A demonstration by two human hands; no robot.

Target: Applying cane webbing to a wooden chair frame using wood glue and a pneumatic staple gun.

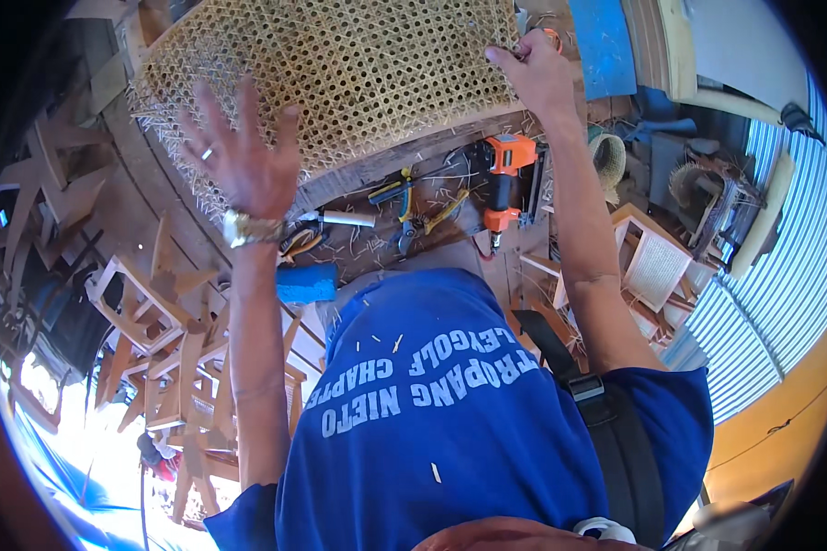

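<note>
A sheet of woven cane webbing (390, 78) with an open hole pattern and frayed strand ends lies across the workbench (413, 145). My left hand (243, 156), with a ring and a wristwatch, is over the webbing's left part, its fingers spread and nothing in them. At the webbing's right edge, my right hand (538, 75) is closed, thumb pointing left. An orange loop, like a tool handle (553, 39), shows at its far side; the rest of that tool is hidden by the hand.
On the near ledge lie an orange-and-black nail gun (508, 156), blue-and-yellow pliers (393, 191), yellow-handled cutters (446, 213) and a white-handled tool (345, 219) among cane scraps. Wooden chair frames (147, 303) crowd the left; a rolled piece of cane (606, 161) stands right.
</note>
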